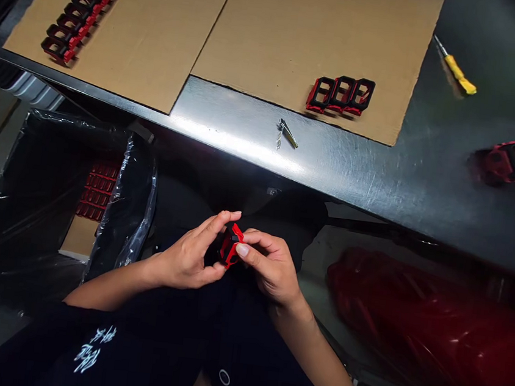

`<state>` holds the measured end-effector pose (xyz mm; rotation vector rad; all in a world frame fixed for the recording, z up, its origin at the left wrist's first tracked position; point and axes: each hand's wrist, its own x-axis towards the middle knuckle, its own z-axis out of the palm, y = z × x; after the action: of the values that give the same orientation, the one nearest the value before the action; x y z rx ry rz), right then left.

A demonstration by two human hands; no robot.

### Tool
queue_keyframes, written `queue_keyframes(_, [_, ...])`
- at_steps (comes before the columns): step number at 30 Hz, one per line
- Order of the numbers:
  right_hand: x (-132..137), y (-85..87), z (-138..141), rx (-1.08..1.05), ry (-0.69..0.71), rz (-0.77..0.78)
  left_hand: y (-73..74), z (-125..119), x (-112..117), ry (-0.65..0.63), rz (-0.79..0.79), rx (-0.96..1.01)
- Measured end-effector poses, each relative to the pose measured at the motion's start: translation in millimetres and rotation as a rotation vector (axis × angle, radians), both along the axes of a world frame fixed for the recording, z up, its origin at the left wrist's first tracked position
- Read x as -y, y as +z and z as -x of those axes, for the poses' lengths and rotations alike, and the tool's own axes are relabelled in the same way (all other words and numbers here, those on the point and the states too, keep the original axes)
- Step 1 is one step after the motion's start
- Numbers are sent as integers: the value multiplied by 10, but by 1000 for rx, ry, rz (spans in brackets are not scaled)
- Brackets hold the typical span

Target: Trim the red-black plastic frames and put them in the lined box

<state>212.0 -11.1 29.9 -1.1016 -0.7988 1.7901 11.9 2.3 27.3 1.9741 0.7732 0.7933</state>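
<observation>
Both L hand [186, 256] & R hand [272, 267] hold red/blk part [231, 245] btwn them.

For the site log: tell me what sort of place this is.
Probably a factory assembly or packing area: rows of identical red-and-black plastic frames sit on cardboard sheets over a steel workbench, with a yellow-handled screwdriver nearby and a plastic-lined bin holding more frames.

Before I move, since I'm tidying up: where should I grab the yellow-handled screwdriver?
Grip the yellow handle of the screwdriver from the near side. It lies on the steel tabletop with its thin shaft pointing away, so the thicker handle is nearer and easier to close around.
</observation>
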Motion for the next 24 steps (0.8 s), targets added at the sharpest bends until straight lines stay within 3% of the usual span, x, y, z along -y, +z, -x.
queue_keyframes(5, [29,-39,-41,18,30,-127,-2,39,4,14,99,33])
queue_keyframes(12, [8,-100,-69,-33,79,-252,41,21,-30,98,51,51])
queue_keyframes(24, [19,-116,-87,-1,52,-297,91,16,-52,172,-126,-34])
